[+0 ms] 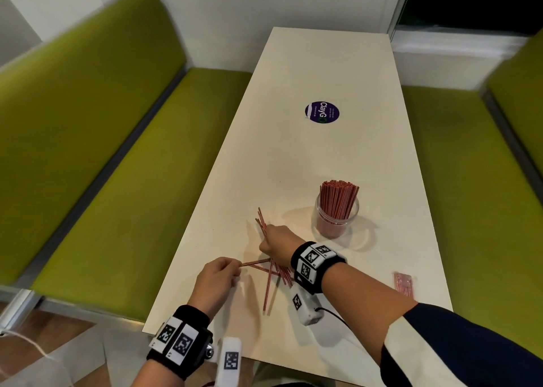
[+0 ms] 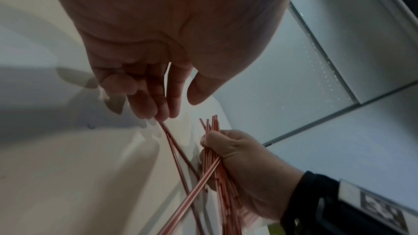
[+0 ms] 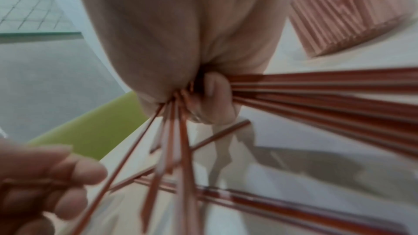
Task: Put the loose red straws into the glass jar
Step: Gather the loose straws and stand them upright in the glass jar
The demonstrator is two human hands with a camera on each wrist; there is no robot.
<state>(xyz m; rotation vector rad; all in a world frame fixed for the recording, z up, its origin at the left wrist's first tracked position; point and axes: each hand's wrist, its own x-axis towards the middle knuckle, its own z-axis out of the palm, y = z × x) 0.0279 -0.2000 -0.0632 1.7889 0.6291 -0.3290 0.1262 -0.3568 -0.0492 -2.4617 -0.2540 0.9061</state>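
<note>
both hands gathering red straws on the bench

nearest, the left hand pinches two loose straws in its fingers; just beyond, the right hand fingers curl round a bundle of straws; further back stands the glass jar, packed with upright straws, then a purple sticker.

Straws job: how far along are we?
Done: the glass jar already stands packed with red straws. In hand: the right hand grips a gathered bundle; the left hand pinches the ends of a couple more. Left: a few loose straws lie on the table, and the held ones are not in the jar.
</note>
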